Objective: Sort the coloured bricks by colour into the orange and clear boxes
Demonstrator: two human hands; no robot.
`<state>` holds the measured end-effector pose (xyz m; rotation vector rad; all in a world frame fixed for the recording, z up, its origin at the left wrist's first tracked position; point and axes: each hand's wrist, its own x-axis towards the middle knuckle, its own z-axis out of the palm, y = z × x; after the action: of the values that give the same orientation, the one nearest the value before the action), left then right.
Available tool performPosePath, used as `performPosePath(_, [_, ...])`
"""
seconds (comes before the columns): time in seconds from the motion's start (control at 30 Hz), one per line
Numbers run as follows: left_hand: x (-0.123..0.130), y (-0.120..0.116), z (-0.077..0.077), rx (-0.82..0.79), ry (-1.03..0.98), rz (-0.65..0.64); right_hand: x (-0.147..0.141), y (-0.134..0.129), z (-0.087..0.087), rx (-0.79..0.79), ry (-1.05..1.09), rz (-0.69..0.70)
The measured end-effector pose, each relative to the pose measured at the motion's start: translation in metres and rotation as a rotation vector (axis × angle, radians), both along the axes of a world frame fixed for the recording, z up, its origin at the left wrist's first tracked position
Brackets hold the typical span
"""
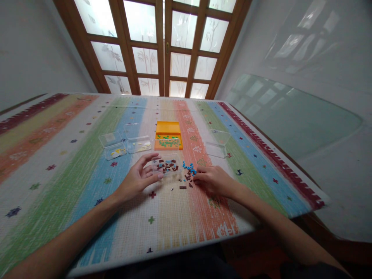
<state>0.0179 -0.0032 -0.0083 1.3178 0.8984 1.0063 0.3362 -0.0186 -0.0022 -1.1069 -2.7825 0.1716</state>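
L hand point(138, 174) holds clear box point(179, 163) w/ brown pcs point(167, 166) (R hand point(213, 180): grip unclear).

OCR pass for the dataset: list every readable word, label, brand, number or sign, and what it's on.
No readable text anywhere.
Tablecloth: printed motifs, including crosses, no legible lettering.
Yellow case: no legible label.
Brown pieces: too small to read any marks.

Clear glossy plastic box point(179, 160), plastic bricks point(190, 171), matt woven-looking tablecloth point(168, 217), smooth opaque plastic case point(167, 126), wooden door frame point(160, 50)
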Motion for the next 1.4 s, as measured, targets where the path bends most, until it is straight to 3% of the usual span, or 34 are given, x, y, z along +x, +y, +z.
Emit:
performPosePath(0.23, [0.0,-0.001,0.002,-0.017,0.026,-0.008,0.001,0.0,-0.004,0.058,0.0,0.029])
performPosePath(0.53, [0.0,-0.002,0.007,-0.02,0.015,-0.011,0.017,0.0,0.013,-0.016,0.115,-0.001])
performPosePath(0.7, [0.0,-0.001,0.005,-0.014,0.015,-0.01,0.018,-0.01,0.013,-0.085,0.007,-0.028])
performPosePath(1.03, [0.0,-0.004,0.007,-0.058,0.005,-0.033,0.008,-0.021,0.004,0.086,-0.223,-0.188])
performPosePath(1.2, [0.0,-0.005,0.007,-0.076,-0.012,-0.039,-0.006,-0.018,0.023,0.077,-0.174,-0.124])
performPosePath(1.4, [0.003,-0.006,0.004,-0.068,-0.018,-0.057,-0.05,0.005,0.056,0.134,-0.019,-0.002])
